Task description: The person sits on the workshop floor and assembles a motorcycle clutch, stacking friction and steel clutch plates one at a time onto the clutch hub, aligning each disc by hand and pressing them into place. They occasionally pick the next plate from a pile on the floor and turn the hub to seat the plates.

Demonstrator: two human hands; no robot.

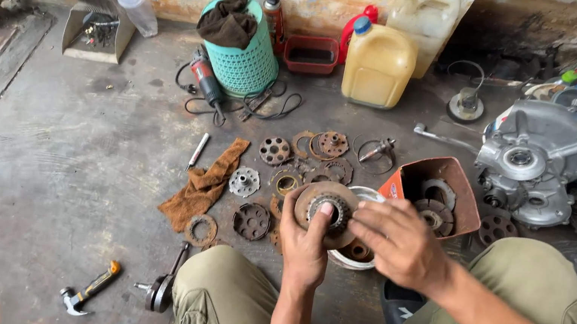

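My left hand [305, 242] grips a rusty round clutch plate [310, 196] with a toothed metal hub in its middle, thumb pressed on the hub. My right hand [399, 239] rests its fingertips on the plate's right edge. Both hands hold it above a white bowl-shaped housing [372, 195] on the concrete floor. Several rusty discs [274, 150] and rings lie spread just beyond. An orange box [467, 192] with more discs stands to the right.
A brown rag [205, 184] lies left of the parts, a hammer [88, 296] at lower left. An engine casing [536, 165] sits at right. A teal basket [246, 60], angle grinder [205, 81], yellow jug [379, 65] and red tray [310, 56] line the wall.
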